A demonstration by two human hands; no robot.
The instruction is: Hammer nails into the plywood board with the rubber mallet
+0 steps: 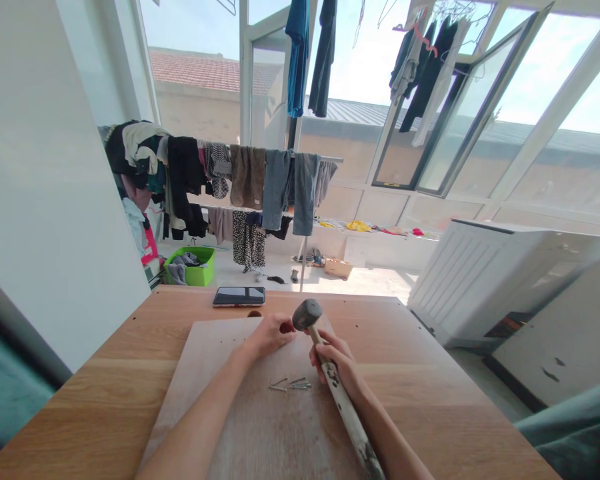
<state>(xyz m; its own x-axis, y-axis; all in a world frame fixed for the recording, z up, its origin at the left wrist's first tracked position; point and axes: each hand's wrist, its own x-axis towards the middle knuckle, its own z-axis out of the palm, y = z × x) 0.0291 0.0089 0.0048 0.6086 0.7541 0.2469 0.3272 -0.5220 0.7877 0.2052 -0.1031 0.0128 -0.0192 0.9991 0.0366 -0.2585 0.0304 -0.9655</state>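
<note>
My right hand (336,363) is wrapped round the pale, worn handle of a rubber mallet (307,314), whose grey head hangs just above the far part of a thin plywood board (220,393). My left hand (271,333) rests on that board with its fingers pinched together right under the mallet head; what they hold is too small to make out. Several loose nails (290,384) lie on the board between my forearms.
The board lies on a wooden table (105,393). A dark phone (239,296) sits at the table's far edge. Beyond it stand a clothes rack with hanging laundry (260,183), a green basket (191,265) and a white cabinet (480,267) at the right.
</note>
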